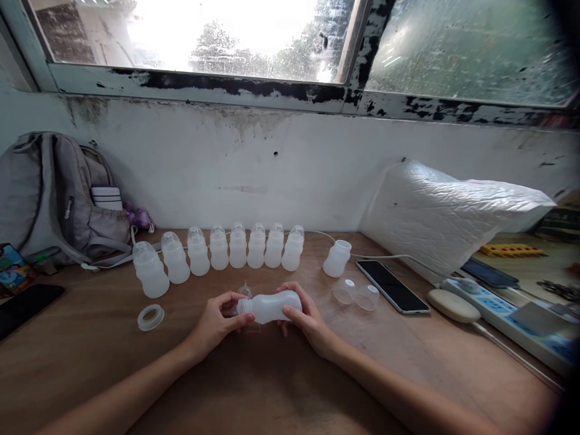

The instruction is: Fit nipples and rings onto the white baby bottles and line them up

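Note:
A frosted white baby bottle point(272, 307) lies sideways between my hands, above the wooden table. My left hand point(225, 314) is closed round its capped end, where a clear cap shows between the fingers. Round the base at the other end, my right hand point(304, 315) is closed. Just behind my left fingers, a small clear piece point(245, 289) is partly hidden. A white ring point(151, 317) lies flat to the left. Several capped bottles point(219, 249) stand in a row at the back. To the right stands an open bottle point(337, 258) without a cap.
Two clear caps point(355, 296) lie right of my right hand, beside a phone point(392, 286). A power strip point(512, 320), a beige oval device point(454, 304) and a silver padded bag point(444, 211) occupy the right side. At the left are a grey backpack point(58, 193) and a black phone point(27, 307).

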`<state>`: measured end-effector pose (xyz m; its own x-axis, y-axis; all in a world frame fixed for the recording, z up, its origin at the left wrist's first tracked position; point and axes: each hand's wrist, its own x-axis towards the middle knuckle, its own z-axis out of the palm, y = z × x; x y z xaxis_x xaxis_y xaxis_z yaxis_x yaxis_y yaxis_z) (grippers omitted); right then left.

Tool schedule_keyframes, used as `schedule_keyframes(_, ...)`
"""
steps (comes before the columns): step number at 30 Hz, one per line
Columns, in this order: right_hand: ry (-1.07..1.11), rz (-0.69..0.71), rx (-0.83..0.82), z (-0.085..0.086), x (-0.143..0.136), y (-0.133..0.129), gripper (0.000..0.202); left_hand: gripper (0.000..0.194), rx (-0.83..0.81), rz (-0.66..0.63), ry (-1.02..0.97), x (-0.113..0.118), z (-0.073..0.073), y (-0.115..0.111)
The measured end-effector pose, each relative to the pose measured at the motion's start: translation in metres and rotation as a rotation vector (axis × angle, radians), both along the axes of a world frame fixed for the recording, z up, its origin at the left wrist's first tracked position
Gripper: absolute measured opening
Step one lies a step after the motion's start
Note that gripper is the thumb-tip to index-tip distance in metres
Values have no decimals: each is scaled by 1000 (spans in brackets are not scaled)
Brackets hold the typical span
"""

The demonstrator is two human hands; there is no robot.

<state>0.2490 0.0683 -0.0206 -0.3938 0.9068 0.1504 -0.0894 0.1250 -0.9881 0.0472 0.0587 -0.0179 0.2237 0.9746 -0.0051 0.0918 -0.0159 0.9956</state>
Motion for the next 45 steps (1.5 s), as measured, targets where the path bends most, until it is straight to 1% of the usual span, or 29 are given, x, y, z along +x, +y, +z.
schedule_keyframes(4,-97,0,100,7,3,-5,28,35,-29,-33,14,0,-1,-1)
schedule_keyframes(8,-199,-11,186,12,5,-9,27,37,-46,-52,39,-1,-3,1)
schedule_keyframes(11,-288,-30,318,12,6,-11,28,40,-70,-67,59,-2,-2,2)
schedule_keyframes(14,-319,-44,464,11,6,-13,30,42,-117,-106,71,-4,0,2)
schedule_keyframes(18,-325,11,648,10,5,-16,36,47,-198,-162,106,-6,4,5)
schedule_keyframes(20,-333,30,695,10,5,-17,38,50,-228,-176,122,-7,5,6)
schedule_keyframes(22,-340,7,650,10,5,-17,36,47,-216,-175,107,-6,4,6)
schedule_keyframes(23,-340,-11,575,9,5,-17,35,44,-187,-160,89,-6,4,5)
schedule_keyframes(26,-282,-51,226,8,2,-13,31,34,-33,-82,62,-2,2,2)
schedule_keyframes(28,-199,-60,39,7,0,-8,31,31,102,-40,112,1,0,-1)
schedule_keyframes(30,-100,-71,-66,5,-1,-3,32,33,283,-16,217,0,-2,-4)
schedule_keyframes(33,46,-61,-193,2,-2,2,31,33,693,-13,426,-6,-3,-5)
schedule_keyframes(35,106,-50,-267,2,-3,3,32,28,954,-81,556,-12,-2,-4)
schedule_keyframes(36,118,-45,-301,2,-4,3,32,29,1039,-126,605,-14,0,-4)
schedule_keyframes(37,123,-44,-330,3,-4,3,33,31,1086,-157,639,-16,3,-3)
schedule_keyframes(38,128,-49,-353,4,-5,3,34,32,1091,-164,654,-16,6,-3)
schedule_keyframes(39,137,-59,-367,4,-5,3,34,34,1055,-144,651,-16,10,-4)
schedule_keyframes(40,149,-71,-368,5,-6,2,34,38,980,-107,635,-15,14,-4)
schedule_keyframes(42,174,-93,-336,6,-6,2,32,48,753,-44,585,-11,23,-5)
schedule_keyframes(43,180,-96,-309,6,-5,2,31,48,633,-39,561,-10,27,-6)
schedule_keyframes(45,178,-90,-252,6,-4,2,30,36,443,-81,536,-8,34,-6)
